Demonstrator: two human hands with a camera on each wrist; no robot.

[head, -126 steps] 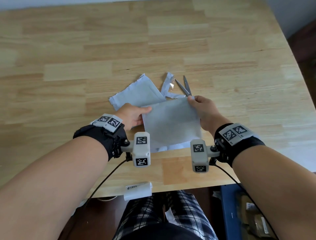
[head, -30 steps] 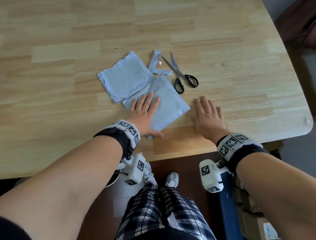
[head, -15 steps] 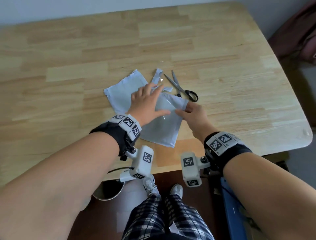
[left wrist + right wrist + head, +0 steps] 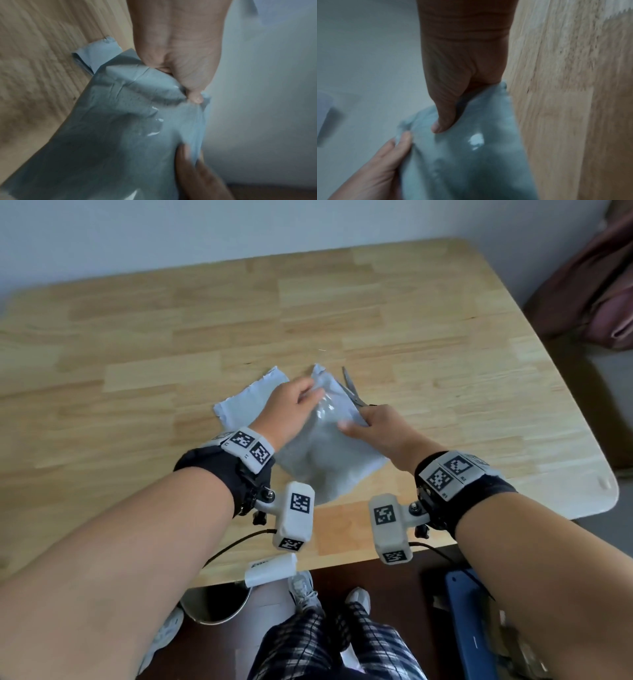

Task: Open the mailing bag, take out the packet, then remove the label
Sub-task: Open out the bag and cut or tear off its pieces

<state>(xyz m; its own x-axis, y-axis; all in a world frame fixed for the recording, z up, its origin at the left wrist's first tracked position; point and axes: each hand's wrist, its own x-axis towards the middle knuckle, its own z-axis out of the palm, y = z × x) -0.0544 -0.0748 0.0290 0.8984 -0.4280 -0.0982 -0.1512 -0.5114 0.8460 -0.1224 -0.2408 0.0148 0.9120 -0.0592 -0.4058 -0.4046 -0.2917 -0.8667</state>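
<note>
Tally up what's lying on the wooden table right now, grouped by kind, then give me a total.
Grey plastic bag held by the left hand and right hand: 1
Pale flat packet: 1
Torn-off strip: 1
Scissors: 1
White label roll at the near edge: 1
Total: 5

Bare arms. Black band on each wrist, white blocks with black square codes on top. White camera box [image 4: 295, 515] below left wrist, another [image 4: 390, 527] below right; black cable from each. Checked trousers [image 4: 329, 645], pale shoes [image 4: 303, 587].
</note>
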